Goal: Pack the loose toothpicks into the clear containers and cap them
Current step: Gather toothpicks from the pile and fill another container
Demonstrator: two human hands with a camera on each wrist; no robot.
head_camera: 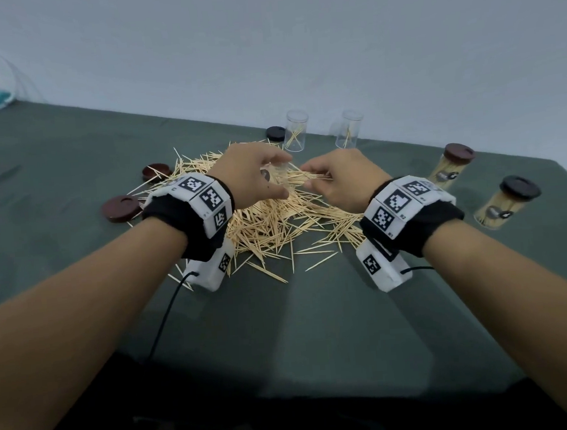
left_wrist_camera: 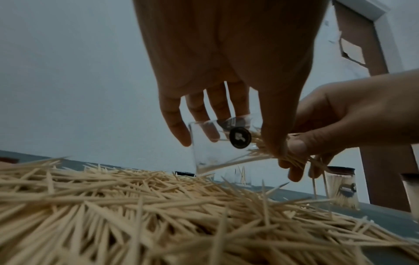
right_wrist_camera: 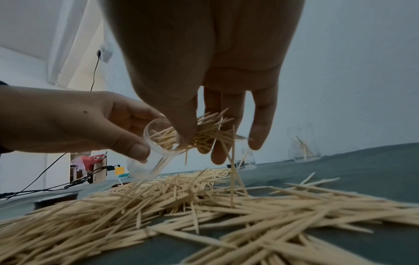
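Toothpicks (head_camera: 276,222) lie in a heap on the green table (head_camera: 70,156). Over it the left hand (head_camera: 252,173) grips a tilted clear container (right_wrist_camera: 154,152), and the right hand (head_camera: 340,180) pinches a bundle (right_wrist_camera: 204,136) into its mouth. Two open containers (head_camera: 295,130) stand behind, loose lids (head_camera: 120,208) at left, and two capped containers (head_camera: 453,166) at right.
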